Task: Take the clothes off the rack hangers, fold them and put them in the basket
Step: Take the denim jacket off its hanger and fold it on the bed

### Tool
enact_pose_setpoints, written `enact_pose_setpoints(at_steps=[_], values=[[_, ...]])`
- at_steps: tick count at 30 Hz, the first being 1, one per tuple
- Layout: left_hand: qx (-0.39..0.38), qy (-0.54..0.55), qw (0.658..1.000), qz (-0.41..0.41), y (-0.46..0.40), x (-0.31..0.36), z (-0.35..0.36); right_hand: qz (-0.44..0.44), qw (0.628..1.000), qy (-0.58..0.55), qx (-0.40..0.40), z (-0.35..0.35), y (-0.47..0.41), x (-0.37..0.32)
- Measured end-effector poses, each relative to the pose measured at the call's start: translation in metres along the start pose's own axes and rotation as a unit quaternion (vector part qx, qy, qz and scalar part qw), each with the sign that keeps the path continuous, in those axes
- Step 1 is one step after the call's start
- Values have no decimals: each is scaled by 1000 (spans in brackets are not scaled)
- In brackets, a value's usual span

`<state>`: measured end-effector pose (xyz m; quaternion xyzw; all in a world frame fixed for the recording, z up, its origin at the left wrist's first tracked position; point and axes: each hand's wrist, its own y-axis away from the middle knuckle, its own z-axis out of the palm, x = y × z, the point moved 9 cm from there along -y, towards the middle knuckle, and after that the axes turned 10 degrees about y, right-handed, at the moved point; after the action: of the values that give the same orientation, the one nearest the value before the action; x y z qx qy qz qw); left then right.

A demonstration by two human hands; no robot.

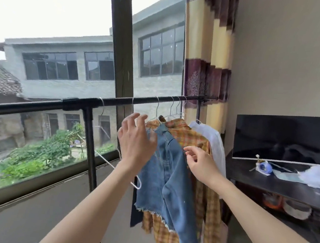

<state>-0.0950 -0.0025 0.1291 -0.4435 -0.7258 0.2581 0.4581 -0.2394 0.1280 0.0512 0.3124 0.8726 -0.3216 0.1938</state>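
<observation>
Hands (137, 138) at unlabelled denim jacket (163, 171)

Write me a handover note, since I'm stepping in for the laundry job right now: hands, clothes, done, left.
Left hand: open, at the denim jacket's collar, gripping nothing.
Right hand: fingers loosely curled at the jacket's front; whether they pinch fabric is unclear.
Denim jacket, orange plaid shirt and white garment hang on the black rack rail. Empty white hangers hang to the left.
Done: cannot tell. Left: unhang, fold, basket all three; basket not in view.
</observation>
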Motion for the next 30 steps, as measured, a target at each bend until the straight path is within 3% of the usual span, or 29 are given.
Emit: enact_pose_setpoints(at_steps=[4, 7, 13, 18, 19, 20, 23, 24, 26, 30], values=[[-81, -50, 992, -86, -36, -35, 55, 8, 999, -33, 4, 10, -66, 17], [-99, -47, 987, -119, -52, -55, 83, 5, 997, -61, -48, 32, -114, 17], [-69, 37, 981, -176, -71, -86, 108, -18, 979, -144, -142, 81, -174, 11], [-13, 159, 953, -259, -81, -107, 91, -63, 971, -154, -174, 105, -193, 10], [9, 207, 930, -304, -78, -114, 86, -75, 969, -161, -172, 107, -196, 10], [34, 277, 887, -369, -72, -121, 86, -87, 967, -161, -175, 108, -198, 9], [68, 503, 696, -508, -55, -114, 102, -119, 964, -142, -188, 112, -203, 8], [75, 543, 661, -513, -55, -107, 105, -124, 962, -141, -197, 112, -204, 8], [85, 555, 661, -498, -61, -93, 105, -133, 957, -144, -212, 112, -206, 9], [88, 482, 739, -463, -60, -69, 115, -168, 940, -176, -239, 111, -204, 9]])
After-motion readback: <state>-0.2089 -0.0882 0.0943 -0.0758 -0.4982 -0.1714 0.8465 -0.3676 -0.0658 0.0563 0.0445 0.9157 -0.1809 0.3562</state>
